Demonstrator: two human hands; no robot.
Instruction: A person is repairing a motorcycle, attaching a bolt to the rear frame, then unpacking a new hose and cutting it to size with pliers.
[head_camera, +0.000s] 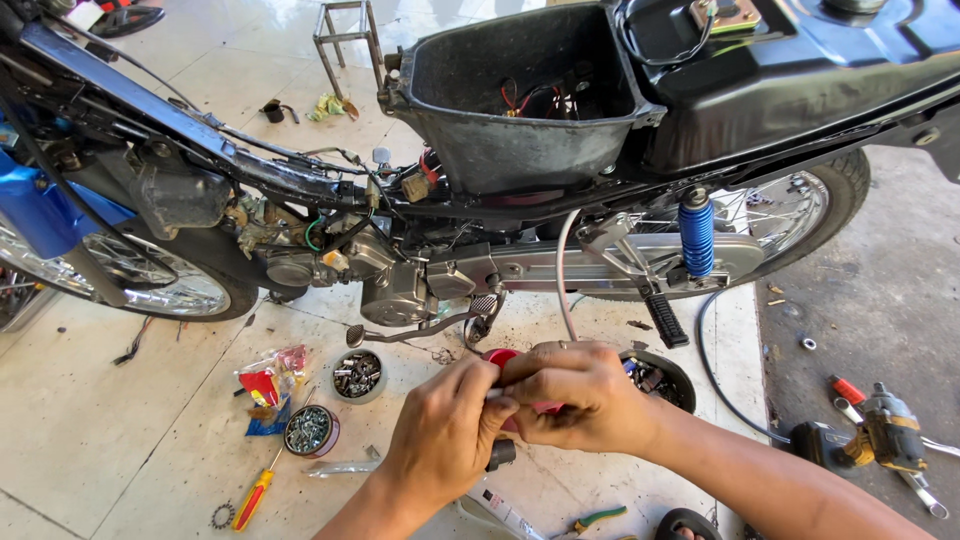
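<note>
My left hand (445, 435) and my right hand (580, 395) meet low in the middle of the view, both closed around a small red part (500, 357) that peeks out above and between the fingers. A dark cylindrical piece (501, 455) sticks out below my left hand. A pale cable (562, 275) runs from my hands up to the stripped motorcycle (520, 120) standing just beyond. What the fingers do to the red part is hidden.
On the tiled floor lie two round tins of small metal parts (357, 374) (310, 430), a red and blue packet (268, 385), a yellow-handled screwdriver (252, 497), a black bowl (668, 378) and a cordless impact driver (870, 440). The blue shock absorber (696, 238) is at the right.
</note>
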